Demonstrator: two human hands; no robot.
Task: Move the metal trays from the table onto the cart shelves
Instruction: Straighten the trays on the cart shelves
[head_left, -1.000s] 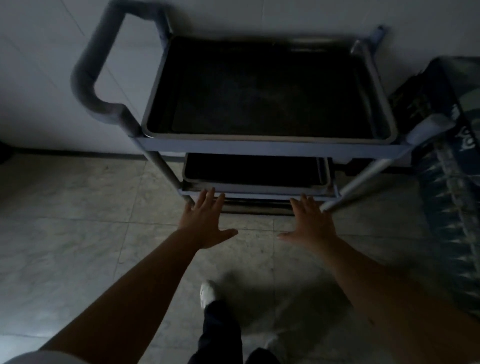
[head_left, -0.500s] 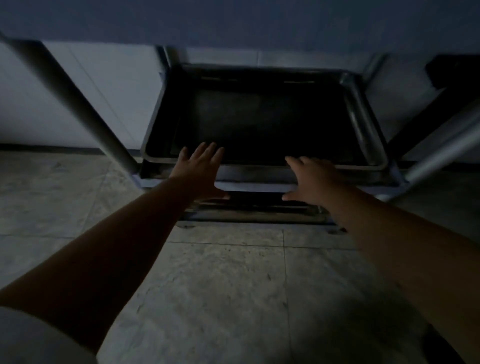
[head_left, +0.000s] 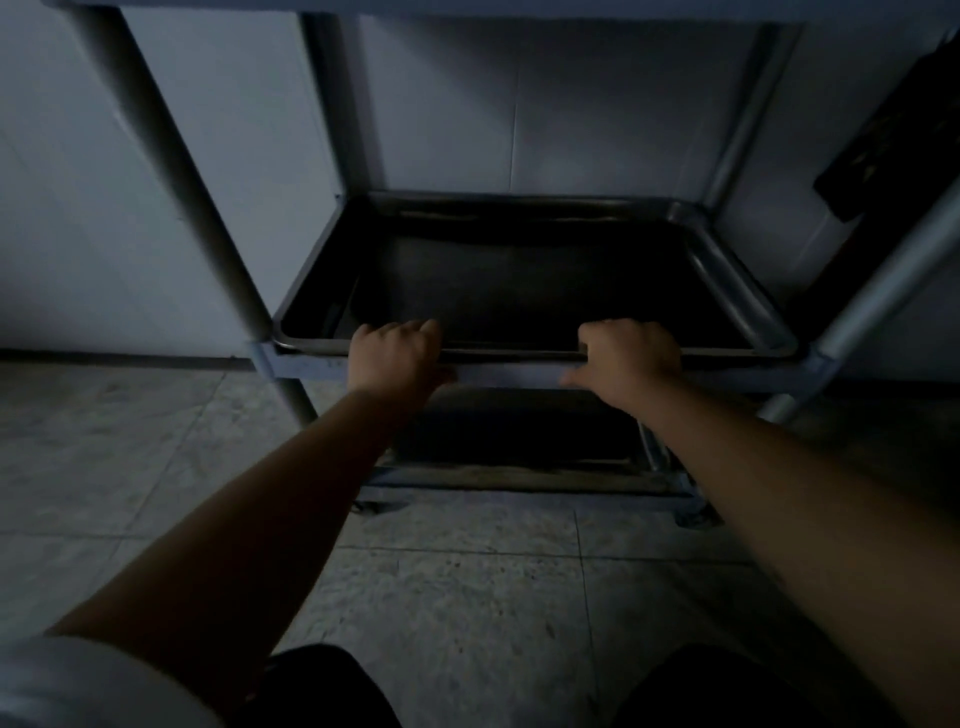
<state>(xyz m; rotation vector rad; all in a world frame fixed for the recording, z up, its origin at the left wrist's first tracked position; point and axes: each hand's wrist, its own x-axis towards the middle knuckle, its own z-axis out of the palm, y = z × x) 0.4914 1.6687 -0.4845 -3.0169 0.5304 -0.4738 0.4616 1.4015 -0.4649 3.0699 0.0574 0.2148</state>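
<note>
While metal tray (head_left: 530, 291) sits on cart's middle shelf (head_left: 519, 370), left hand (head_left: 395, 353) and right hand (head_left: 631, 356) grip its near rim, fingers curled over edge.

Head view, low, near cart (head_left: 291, 358) shelf

Both arms reach forward, nearly straight. The left hand (head_left: 393, 353) and the right hand (head_left: 631, 353) each curl their fingers over the near rim of the tray (head_left: 519, 291), well apart.
</note>
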